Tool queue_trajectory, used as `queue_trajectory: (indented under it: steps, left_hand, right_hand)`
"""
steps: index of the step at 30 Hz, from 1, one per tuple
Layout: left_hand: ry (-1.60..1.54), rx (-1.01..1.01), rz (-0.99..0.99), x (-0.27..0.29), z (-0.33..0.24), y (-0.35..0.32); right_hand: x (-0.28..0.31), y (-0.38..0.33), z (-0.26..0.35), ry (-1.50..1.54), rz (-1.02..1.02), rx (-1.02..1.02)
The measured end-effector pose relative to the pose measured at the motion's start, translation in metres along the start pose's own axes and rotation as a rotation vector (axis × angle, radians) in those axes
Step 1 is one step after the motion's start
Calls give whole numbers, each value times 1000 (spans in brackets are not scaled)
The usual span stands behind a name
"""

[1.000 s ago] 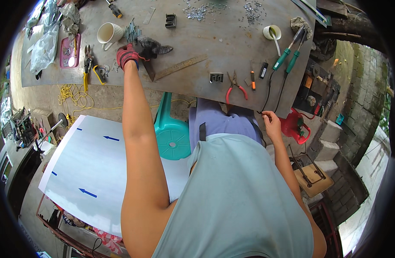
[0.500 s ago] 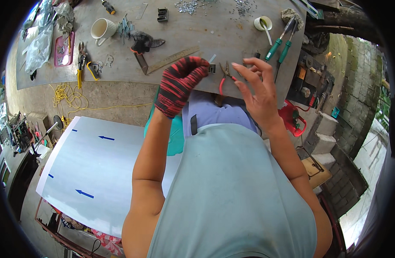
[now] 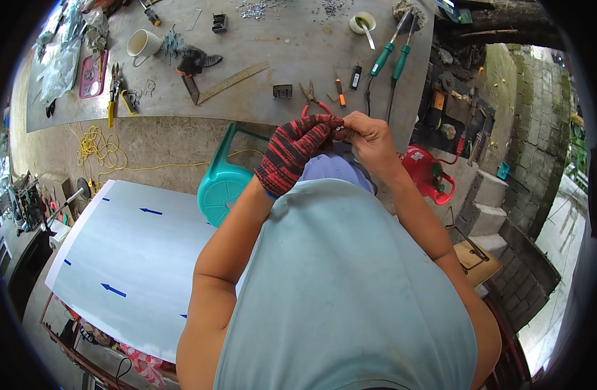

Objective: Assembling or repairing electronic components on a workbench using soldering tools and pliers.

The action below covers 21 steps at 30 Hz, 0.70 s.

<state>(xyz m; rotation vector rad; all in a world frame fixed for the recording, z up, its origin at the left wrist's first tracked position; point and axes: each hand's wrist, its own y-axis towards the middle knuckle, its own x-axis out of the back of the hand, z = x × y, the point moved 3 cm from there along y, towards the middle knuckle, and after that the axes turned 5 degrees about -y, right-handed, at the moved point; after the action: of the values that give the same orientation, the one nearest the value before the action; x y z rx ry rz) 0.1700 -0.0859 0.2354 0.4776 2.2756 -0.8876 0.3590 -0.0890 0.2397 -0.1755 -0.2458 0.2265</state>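
Note:
My left hand (image 3: 294, 153), in a red and black striped knit glove, is closed with its fingertips pinched on a tiny shiny metal piece (image 3: 339, 128). The fingers hide most of that piece, so its exact kind does not show. My bare right hand (image 3: 374, 142) meets it from the other side, thumb and forefinger pinched together at the same spot. Just beyond the hands lie red-handled pliers (image 3: 310, 99) with their jaws apart. Beside them on the metal table (image 3: 246, 107) are a dark slotted bracket (image 3: 283, 91), an orange and black slim tool (image 3: 340, 93) and a small black block (image 3: 356, 77).
Two green-handled soldering irons (image 3: 382, 58) lie at the right, near a cup (image 3: 362, 23). A ruler (image 3: 243, 79), mug (image 3: 142, 44), yellow-handled snips (image 3: 114, 91) and pink tray (image 3: 92, 75) are farther left. A teal stool (image 3: 222, 188) stands beside my left arm.
Both hands have come together and closer to my body; the right fingers, spread before, are now pinched against the left fingertips. The view has shifted, uncovering the slim tool and black block.

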Motion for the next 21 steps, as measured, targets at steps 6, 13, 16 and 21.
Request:
queue_trajectory:
  steps: [6, 13, 16, 21]
  left_hand:
    - [-47, 38, -14, -25, 32, -5]
    - [-94, 81, 11, -37, 64, -10]
    - [-70, 87, -14, -42, 73, -12]
    - [51, 78, -60, -51, 83, -19]
  right_hand:
    - [16, -43, -4, 59, 25, -107]
    - [26, -86, -13, 205, 60, -233]
    - [31, -100, -16, 177, -12, -160]
    - [45, -111, 7, -394, -36, 115]
